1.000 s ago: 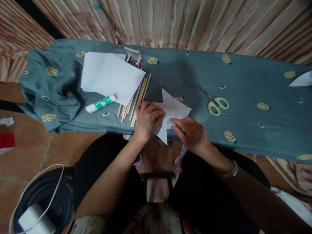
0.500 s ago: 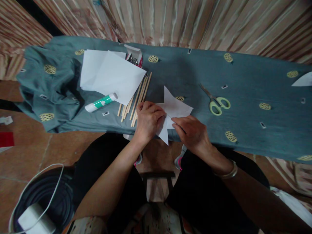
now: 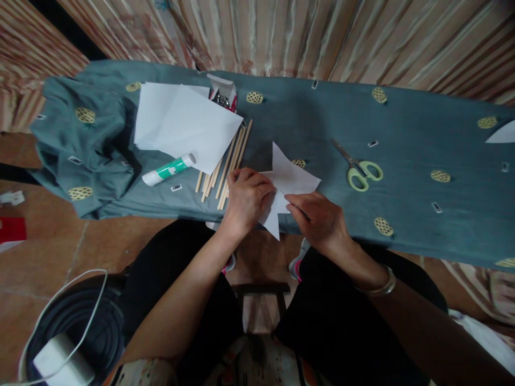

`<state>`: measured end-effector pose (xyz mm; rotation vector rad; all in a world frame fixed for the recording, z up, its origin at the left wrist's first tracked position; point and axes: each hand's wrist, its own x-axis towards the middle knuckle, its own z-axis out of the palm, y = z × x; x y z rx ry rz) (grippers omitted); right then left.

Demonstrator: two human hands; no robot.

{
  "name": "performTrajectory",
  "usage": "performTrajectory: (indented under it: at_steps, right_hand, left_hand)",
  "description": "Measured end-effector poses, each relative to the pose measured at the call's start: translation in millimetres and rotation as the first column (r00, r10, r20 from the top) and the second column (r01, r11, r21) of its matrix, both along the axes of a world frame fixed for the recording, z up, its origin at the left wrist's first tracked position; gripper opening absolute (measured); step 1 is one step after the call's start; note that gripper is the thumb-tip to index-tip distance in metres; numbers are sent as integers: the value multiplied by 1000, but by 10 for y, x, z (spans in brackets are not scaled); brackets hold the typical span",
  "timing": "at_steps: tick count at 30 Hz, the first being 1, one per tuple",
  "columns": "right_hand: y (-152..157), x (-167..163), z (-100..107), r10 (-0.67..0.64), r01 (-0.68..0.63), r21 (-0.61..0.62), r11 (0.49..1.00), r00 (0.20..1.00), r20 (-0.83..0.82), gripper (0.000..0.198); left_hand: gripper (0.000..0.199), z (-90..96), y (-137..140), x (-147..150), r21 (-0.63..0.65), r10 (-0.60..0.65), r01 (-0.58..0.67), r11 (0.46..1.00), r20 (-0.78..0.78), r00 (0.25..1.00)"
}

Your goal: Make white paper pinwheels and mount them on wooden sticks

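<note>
A white paper pinwheel shape point(image 3: 292, 178) with pointed corners lies at the table's front edge, one point hanging over it. My left hand point(image 3: 248, 199) is closed on the paper's left side, its fingertips bent down near the middle. On the right, my right hand point(image 3: 317, 217) pinches the paper's lower right part between thumb and forefinger. Whether a small item is also in these fingers I cannot make out. Several thin wooden sticks point(image 3: 229, 163) lie just beyond my left hand. Green-handled scissors point(image 3: 358, 166) rest on the cloth to the right.
A glue stick point(image 3: 169, 169) lies near a stack of white paper sheets point(image 3: 181, 120). Behind them stands a small opened box point(image 3: 223, 95) with shiny metal pieces. A teal cloth point(image 3: 406, 177) with pineapple prints covers the table. Another white paper piece point(image 3: 502, 133) is at the far right.
The whole view has shifted slightly, so everything sits a little further right. Both hands keep their hold on the paper, with hardly any movement.
</note>
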<state>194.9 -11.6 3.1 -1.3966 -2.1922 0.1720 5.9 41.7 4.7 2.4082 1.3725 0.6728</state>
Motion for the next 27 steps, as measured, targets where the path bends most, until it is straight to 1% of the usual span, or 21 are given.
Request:
performTrajectory:
  at_steps: [5, 11, 17, 22, 24, 27]
  right_hand:
    - [20, 5, -4, 33, -32, -13, 999, 998, 54, 24]
    - [15, -27, 10, 12, -7, -30, 1000, 985, 172, 29]
    - [19, -42, 31, 6, -5, -7, 1000, 980, 198, 30]
    - [29, -46, 30, 14, -16, 12, 1000, 979, 202, 28]
    - [31, -53, 30, -3, -3, 27, 1000, 979, 203, 27]
    - [34, -67, 39, -17, 13, 16, 1000, 978, 209, 28]
  left_hand:
    - [24, -4, -3, 0, 1, -1, 1, 1000, -7, 1000]
    - [18, -11, 1, -7, 36, -1, 0, 999, 16, 1000]
    - [16, 11, 1, -2, 19, 27, -28, 999, 59, 998]
    - [15, 30, -9, -3, 1, 38, -38, 999, 65, 997]
    - [15, 37, -18, -10, -4, 35, -35, 999, 63, 997]
    - [16, 45, -33, -20, -11, 33, -32, 999, 55, 998]
